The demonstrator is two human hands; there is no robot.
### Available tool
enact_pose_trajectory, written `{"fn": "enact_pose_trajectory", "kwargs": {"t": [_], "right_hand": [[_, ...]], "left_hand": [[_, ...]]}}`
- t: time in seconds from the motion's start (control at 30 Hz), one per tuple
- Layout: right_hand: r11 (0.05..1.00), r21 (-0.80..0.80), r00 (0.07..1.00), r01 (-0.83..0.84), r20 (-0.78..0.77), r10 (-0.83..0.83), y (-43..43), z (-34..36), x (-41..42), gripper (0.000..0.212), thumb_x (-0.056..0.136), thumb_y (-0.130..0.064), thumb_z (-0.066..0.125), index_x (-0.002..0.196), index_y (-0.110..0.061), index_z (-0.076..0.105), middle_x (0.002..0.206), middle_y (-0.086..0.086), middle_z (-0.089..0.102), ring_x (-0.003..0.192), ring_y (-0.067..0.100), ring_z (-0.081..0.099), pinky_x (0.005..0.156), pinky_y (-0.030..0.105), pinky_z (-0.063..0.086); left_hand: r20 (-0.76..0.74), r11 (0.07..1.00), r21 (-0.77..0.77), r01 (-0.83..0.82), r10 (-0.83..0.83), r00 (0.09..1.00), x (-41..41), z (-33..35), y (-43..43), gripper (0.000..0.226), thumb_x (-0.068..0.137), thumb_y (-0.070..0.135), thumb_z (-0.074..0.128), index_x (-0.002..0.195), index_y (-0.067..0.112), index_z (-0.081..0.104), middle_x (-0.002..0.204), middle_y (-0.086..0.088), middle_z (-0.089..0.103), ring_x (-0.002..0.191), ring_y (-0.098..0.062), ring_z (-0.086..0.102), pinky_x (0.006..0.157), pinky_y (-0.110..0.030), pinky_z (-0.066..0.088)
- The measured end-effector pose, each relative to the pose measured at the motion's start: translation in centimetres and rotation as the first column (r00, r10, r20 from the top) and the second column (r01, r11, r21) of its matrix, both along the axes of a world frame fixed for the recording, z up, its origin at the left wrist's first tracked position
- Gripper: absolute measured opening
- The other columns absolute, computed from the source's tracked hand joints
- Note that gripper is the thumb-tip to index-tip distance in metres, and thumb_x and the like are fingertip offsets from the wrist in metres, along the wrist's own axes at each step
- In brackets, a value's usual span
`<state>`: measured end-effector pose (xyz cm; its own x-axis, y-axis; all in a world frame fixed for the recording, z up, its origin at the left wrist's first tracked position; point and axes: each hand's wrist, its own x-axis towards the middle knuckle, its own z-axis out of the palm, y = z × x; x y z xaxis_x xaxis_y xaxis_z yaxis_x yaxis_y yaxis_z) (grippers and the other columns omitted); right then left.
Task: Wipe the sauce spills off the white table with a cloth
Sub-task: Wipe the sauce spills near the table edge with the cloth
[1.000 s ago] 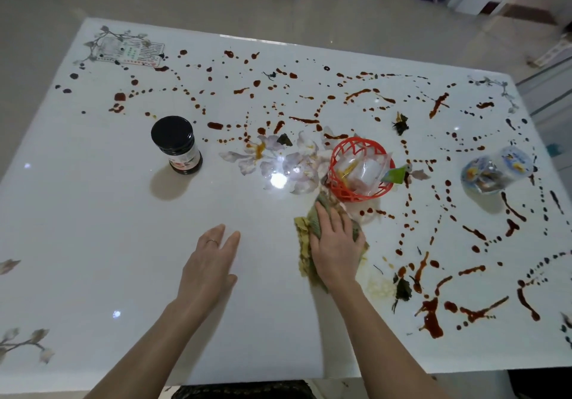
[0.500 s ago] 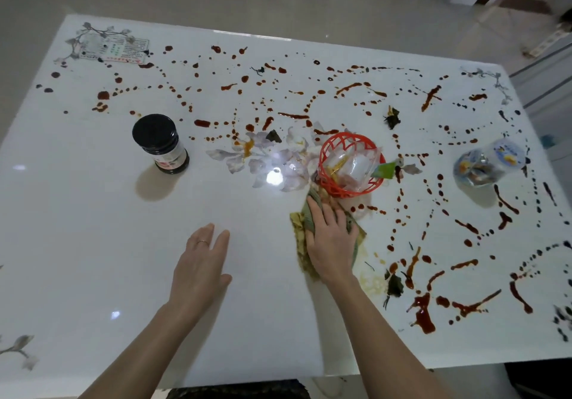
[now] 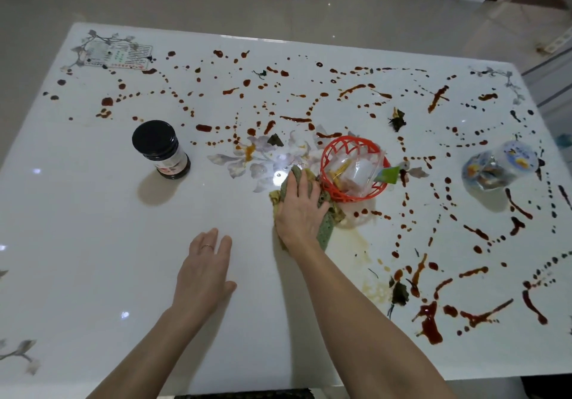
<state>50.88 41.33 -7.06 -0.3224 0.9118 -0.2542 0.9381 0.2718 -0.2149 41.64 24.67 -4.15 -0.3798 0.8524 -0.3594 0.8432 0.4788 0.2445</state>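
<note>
My right hand (image 3: 301, 210) presses flat on a green and yellow cloth (image 3: 327, 227) near the middle of the white table (image 3: 77, 228), right against the red basket. Dark red sauce spills (image 3: 428, 321) lie in drops and streaks over the far half and the right side of the table. A pale yellowish smear (image 3: 359, 241) trails behind the cloth toward me. My left hand (image 3: 204, 270) rests flat on the table, fingers straight, to the left of the cloth.
A red plastic basket (image 3: 332, 188) with packets stands just right of the cloth. A black-lidded jar (image 3: 159, 148) is at the left, a clear printed cup (image 3: 498, 165) at the right. Dark leaf scraps (image 3: 399, 293) lie among the spills.
My right hand has pushed the cloth away from me, up against the red basket. The left hand has stayed flat on the table.
</note>
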Motion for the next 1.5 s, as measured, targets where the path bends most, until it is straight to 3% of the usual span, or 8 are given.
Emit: {"fn": "enact_pose_trajectory", "kwargs": {"t": [0.4, 0.67, 0.8, 0.97, 1.07, 1.17, 1.33, 1.5], "right_hand": [[0.906, 0.086, 0.901, -0.414, -0.107, 0.421, -6.3, -1.0, 7.3, 0.060, 0.085, -0.041, 0.042, 0.144, -0.036, 0.042, 0.155, -0.012, 0.036, 0.136, 0.018, 0.037, 0.095, 0.047, 0.036], [0.997, 0.072, 0.998, -0.039, -0.035, 0.042, -3.4, -0.9, 4.8, 0.064, 0.086, -0.043, 0.032, 0.149, -0.031, 0.038, 0.158, -0.005, 0.032, 0.136, 0.022, 0.035, 0.102, 0.053, 0.034], [0.987, 0.083, 0.990, -0.137, -0.020, 0.139, -4.0, -1.0, 3.4, 0.057, 0.091, -0.033, 0.055, 0.147, -0.032, 0.042, 0.157, -0.005, 0.035, 0.140, 0.023, 0.034, 0.102, 0.054, 0.033], [0.977, 0.035, 0.977, -0.212, 0.033, 0.211, -0.9, 0.2, 2.6, 0.060, 0.100, -0.040, 0.037, 0.156, -0.034, 0.016, 0.164, -0.007, 0.012, 0.147, 0.020, 0.013, 0.114, 0.052, 0.019], [0.990, 0.100, 0.994, -0.104, 0.030, 0.101, -2.3, -0.6, 5.5, 0.059, 0.096, -0.042, 0.036, 0.154, -0.032, 0.027, 0.158, -0.004, 0.032, 0.139, 0.021, 0.032, 0.106, 0.049, 0.028], [0.978, 0.210, 1.000, 0.016, 0.022, -0.021, -3.3, -1.9, 9.5, 0.058, 0.086, -0.045, 0.036, 0.139, -0.026, 0.052, 0.131, 0.002, 0.060, 0.120, 0.026, 0.051, 0.091, 0.047, 0.040], [0.952, 0.237, 0.981, 0.196, -0.046, -0.190, -5.1, -2.0, 9.1, 0.059, 0.076, -0.033, 0.073, 0.133, -0.020, 0.059, 0.133, 0.007, 0.060, 0.121, 0.031, 0.053, 0.085, 0.054, 0.045], [0.968, 0.228, 0.992, -0.100, -0.053, 0.115, -10.8, -2.2, 6.0, 0.057, 0.088, -0.044, 0.044, 0.142, -0.029, 0.049, 0.152, -0.004, 0.044, 0.133, 0.025, 0.044, 0.093, 0.054, 0.041]], "left_hand": [[-0.020, 1.000, 0.016, 0.000, 0.001, 1.000, 0.1, 0.0, 0.1, 0.067, 0.073, 0.033, 0.074, 0.125, 0.015, 0.037, 0.151, -0.013, 0.021, 0.137, -0.032, 0.017, 0.097, -0.034, 0.042], [-0.010, 1.000, 0.015, -0.009, 0.009, 1.000, 0.1, 0.1, 0.1, 0.067, 0.074, 0.030, 0.073, 0.127, 0.014, 0.036, 0.153, -0.012, 0.018, 0.139, -0.030, 0.014, 0.096, -0.035, 0.043], [-0.017, 1.000, 0.007, -0.006, 0.006, 1.000, 0.1, 0.2, 0.1, 0.070, 0.075, 0.033, 0.072, 0.130, 0.015, 0.033, 0.153, -0.012, 0.018, 0.139, -0.030, 0.013, 0.098, -0.035, 0.042], [-0.025, 1.000, -0.003, 0.016, -0.016, 1.000, -0.1, 0.1, 0.0, 0.068, 0.073, 0.032, 0.073, 0.127, 0.014, 0.035, 0.151, -0.012, 0.019, 0.138, -0.030, 0.014, 0.098, -0.036, 0.041], [-0.017, 1.000, -0.011, 0.027, -0.027, 0.999, -0.2, 0.0, -0.1, 0.073, 0.074, 0.033, 0.073, 0.131, 0.014, 0.032, 0.153, -0.011, 0.016, 0.139, -0.030, 0.012, 0.102, -0.036, 0.037], [-0.011, 0.999, -0.009, 0.031, -0.031, 0.999, -0.3, -0.1, -0.3, 0.076, 0.076, 0.033, 0.072, 0.134, 0.014, 0.028, 0.153, -0.012, 0.014, 0.139, -0.031, 0.011, 0.104, -0.035, 0.036], [-0.003, 1.000, -0.008, 0.024, -0.024, 1.000, -0.3, -0.4, -0.5, 0.082, 0.076, 0.033, 0.072, 0.140, 0.014, 0.023, 0.154, -0.012, 0.012, 0.140, -0.031, 0.010, 0.107, -0.036, 0.033], [-0.012, 0.999, -0.018, 0.028, -0.029, 1.000, -0.2, -0.4, -0.5, 0.084, 0.077, 0.034, 0.071, 0.142, 0.014, 0.021, 0.155, -0.012, 0.012, 0.140, -0.031, 0.010, 0.109, -0.036, 0.030]]}}
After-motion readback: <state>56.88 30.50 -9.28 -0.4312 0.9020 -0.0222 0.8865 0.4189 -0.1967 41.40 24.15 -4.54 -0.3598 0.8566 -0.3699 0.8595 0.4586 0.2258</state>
